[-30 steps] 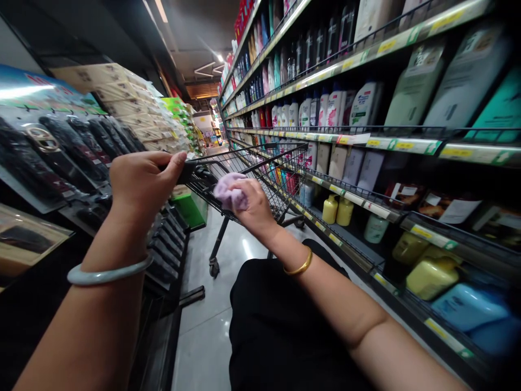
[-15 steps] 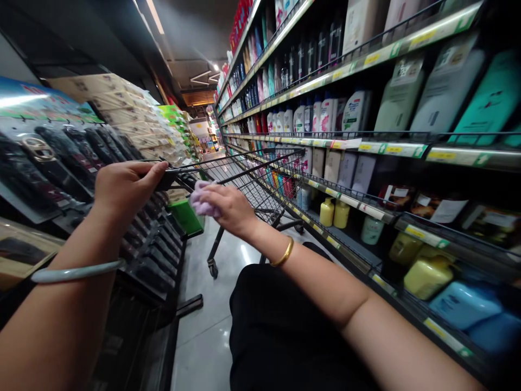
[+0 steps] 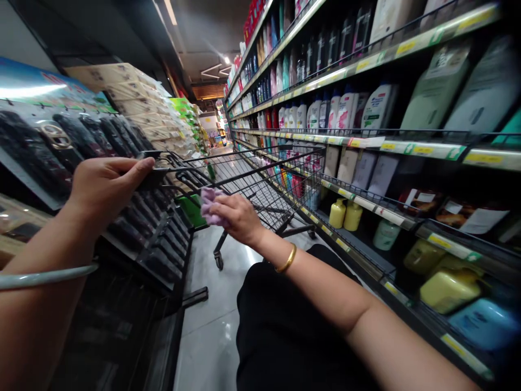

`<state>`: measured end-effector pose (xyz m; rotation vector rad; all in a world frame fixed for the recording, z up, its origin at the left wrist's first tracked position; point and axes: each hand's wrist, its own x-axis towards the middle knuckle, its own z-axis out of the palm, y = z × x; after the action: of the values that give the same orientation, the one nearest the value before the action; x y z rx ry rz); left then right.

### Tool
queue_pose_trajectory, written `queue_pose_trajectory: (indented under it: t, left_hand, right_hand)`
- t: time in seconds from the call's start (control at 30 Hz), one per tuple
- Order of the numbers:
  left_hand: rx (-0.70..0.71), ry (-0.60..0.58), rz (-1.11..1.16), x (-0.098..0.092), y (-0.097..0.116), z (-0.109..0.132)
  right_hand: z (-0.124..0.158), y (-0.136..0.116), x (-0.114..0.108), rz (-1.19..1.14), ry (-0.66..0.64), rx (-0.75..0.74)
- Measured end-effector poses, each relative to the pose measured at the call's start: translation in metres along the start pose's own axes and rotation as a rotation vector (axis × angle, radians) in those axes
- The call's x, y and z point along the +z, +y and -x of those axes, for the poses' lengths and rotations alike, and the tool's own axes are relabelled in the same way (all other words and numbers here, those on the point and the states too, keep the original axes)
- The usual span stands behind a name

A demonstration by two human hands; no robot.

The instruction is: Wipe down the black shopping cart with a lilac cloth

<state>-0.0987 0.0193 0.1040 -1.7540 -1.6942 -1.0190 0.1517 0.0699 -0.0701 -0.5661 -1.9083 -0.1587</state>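
A black wire shopping cart stands tilted in the aisle ahead of me. My left hand, with a pale bangle on its wrist, is closed around the dark end of the cart at the left, thumb on top. A crumpled light purple cloth is bunched in my right hand, which wears a gold bangle. The cloth is close to the cart's near side bars; whether it touches them I cannot tell. Part of the cart's frame behind both hands is hidden.
Shelves with shampoo bottles and yellow pump bottles line the right side. At left hang dark packaged goods on a rack, with stacked boxes behind. A rack foot juts onto the grey floor.
My left hand has moved left with the cart's end in its hold. The right hand and cloth have shifted slightly right and down in view, while the surroundings have slid right.
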Motion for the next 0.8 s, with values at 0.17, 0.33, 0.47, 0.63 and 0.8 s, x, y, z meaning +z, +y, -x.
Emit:
queue_pose_trajectory:
  t: [0.17,0.33,0.47,0.63,0.8]
  left_hand:
    - [-0.115,-0.020,0.031,-0.019,-0.007,0.008]
    - [0.110,0.032,-0.291,-0.027,0.004,0.015]
    - [0.349,0.074,-0.242,-0.014,0.046,0.027]
    - [0.464,-0.051,-0.377,0.022,0.077,0.033]
    - [0.515,-0.187,-0.555,0.037,0.070,0.038]
  right_hand:
    - [0.012,0.015,0.000,-0.064,0.190,0.203]
    - [0.016,-0.016,0.018,-0.084,0.024,0.041]
    - [0.019,-0.017,0.021,-0.159,0.154,0.114]
    - [0.020,-0.015,0.022,-0.149,0.358,0.272]
    - [0.050,-0.022,0.033,-0.129,0.015,0.240]
